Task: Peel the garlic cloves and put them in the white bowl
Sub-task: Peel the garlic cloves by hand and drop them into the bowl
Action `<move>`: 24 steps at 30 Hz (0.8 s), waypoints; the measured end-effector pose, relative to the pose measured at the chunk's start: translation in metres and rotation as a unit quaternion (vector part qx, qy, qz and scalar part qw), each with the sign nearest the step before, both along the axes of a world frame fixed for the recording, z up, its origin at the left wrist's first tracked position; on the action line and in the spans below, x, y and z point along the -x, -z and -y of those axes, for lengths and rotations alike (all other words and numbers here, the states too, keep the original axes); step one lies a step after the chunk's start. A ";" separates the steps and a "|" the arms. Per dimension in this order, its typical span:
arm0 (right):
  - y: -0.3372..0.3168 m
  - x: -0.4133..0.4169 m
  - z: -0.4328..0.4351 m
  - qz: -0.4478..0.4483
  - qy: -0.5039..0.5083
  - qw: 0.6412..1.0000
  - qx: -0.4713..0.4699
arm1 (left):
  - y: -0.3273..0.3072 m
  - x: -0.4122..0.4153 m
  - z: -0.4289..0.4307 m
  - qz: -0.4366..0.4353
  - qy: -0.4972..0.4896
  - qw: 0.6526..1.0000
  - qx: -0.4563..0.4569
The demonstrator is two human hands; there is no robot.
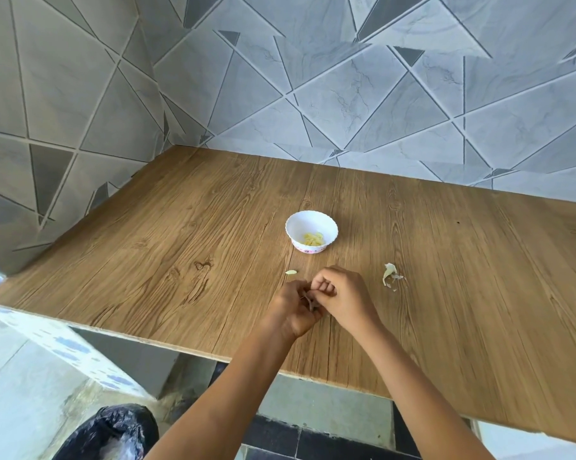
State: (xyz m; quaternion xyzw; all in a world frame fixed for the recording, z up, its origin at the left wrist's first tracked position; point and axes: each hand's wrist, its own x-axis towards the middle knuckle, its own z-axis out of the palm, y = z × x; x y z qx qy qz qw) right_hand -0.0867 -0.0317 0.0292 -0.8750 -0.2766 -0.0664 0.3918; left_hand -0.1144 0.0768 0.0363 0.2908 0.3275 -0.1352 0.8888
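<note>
Peeling right now, by the look of it: both hands bunched together low over the wooden table (180, 227), working one garlic clove (310, 302) between them. Curled round it from below, left hand (295, 310), fingers closed on the clove. Pinching from above, right hand (341, 293), fingertips tight on a dark strip, seemingly skin. No gap to speak of in either grip. Hard to tell the amount of bare clove, mostly hidden behind knuckles.

Sitting beyond the hands and well clear of them, white bowl (312, 232), upright, with a few pale yellow peeled cloves (313, 240) at the bottom. Lying just beyond the left hand, another loose clove (291, 272) on the wood, probably next in line. Off to the right, a little heap of shed skins (391, 276).

Next up, most likely: pull the last skin free, drop it aside, then reach forward and release the bare clove over the bowl. Calls for a steady pinch rather than a squeeze, and a firm hold underneath to stop any slipping.
</note>
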 end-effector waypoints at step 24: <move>0.021 -0.006 0.025 -0.118 -0.014 0.974 0.192 | 0.009 0.006 -0.024 0.006 -0.048 0.999 0.001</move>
